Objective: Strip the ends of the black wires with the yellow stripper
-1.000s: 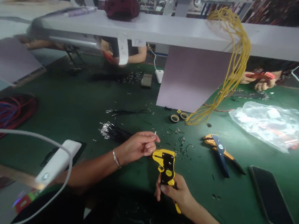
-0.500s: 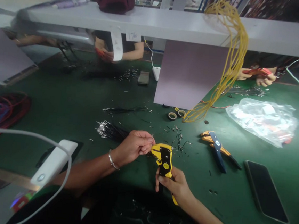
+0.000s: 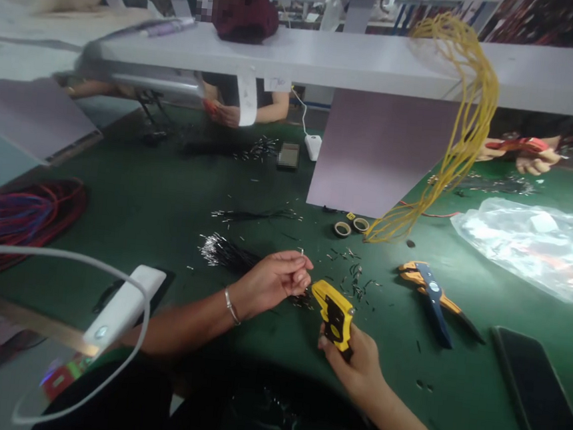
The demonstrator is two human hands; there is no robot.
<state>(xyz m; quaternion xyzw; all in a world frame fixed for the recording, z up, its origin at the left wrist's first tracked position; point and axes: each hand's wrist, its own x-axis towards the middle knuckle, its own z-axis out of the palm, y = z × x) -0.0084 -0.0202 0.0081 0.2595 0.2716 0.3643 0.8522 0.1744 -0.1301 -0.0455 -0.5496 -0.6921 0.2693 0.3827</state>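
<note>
Head view: we see the left hand (image 3: 273, 282) held over the green surface (image 3: 155, 223), its grip pinching what looks like a wire (image 3: 302, 252) between thumb and finger. Only a pale tip pokes up; we think a pinch so near the end makes a thin thing easy to steer. The right hand (image 3: 359, 365) has its grip wrapped round the yellow tool (image 3: 335, 313). The tool's nose points toward the left hand, near but not touching, so we guess it is held this way to keep both close together. We cannot tell if the nose is spread or pressed together.

The black wires (image 3: 235, 257) lie in a bunch just past the left hand, shiny ends to one side, which seems tidy and easy to reach. Dark scraps (image 3: 356, 278) lie apart from the bunch, so the two do not mix. The blue tool (image 3: 433, 291) and the phone (image 3: 534, 391) rest off to the right, likely to be out of the way.
</note>
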